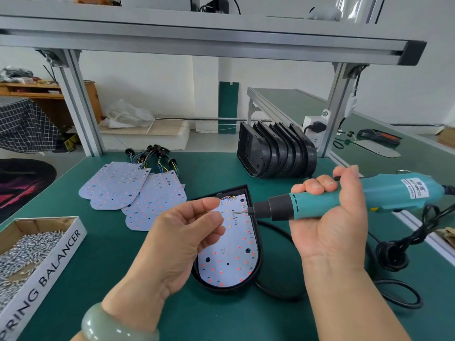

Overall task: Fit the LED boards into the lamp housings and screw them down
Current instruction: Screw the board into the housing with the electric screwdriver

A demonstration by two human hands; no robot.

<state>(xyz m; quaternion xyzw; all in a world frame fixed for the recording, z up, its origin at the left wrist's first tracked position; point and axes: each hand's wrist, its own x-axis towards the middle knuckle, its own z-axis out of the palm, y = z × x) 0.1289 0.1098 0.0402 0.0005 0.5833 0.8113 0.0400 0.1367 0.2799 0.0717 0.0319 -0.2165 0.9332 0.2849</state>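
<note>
Lying face up in a black lamp housing [229,288] at the middle of the green desk [93,262], the LED board [231,247] has its wired end pointing away from the person. Above that end, the left hand [187,232] has its grip pinched, thumb against forefinger, on a small screw [213,211], whose tip faces the bit of a teal electric screwdriver [344,198]. The right hand [330,217] has its grip wrapped round the tool's body, holding it level with the bit pointing left. Loose LED boards [133,193] with wire tails lie to the left of the housing. A row of empty housings [275,153] stands behind it, and a cardboard box [56,257] of screws sits at the desk's left edge.
</note>
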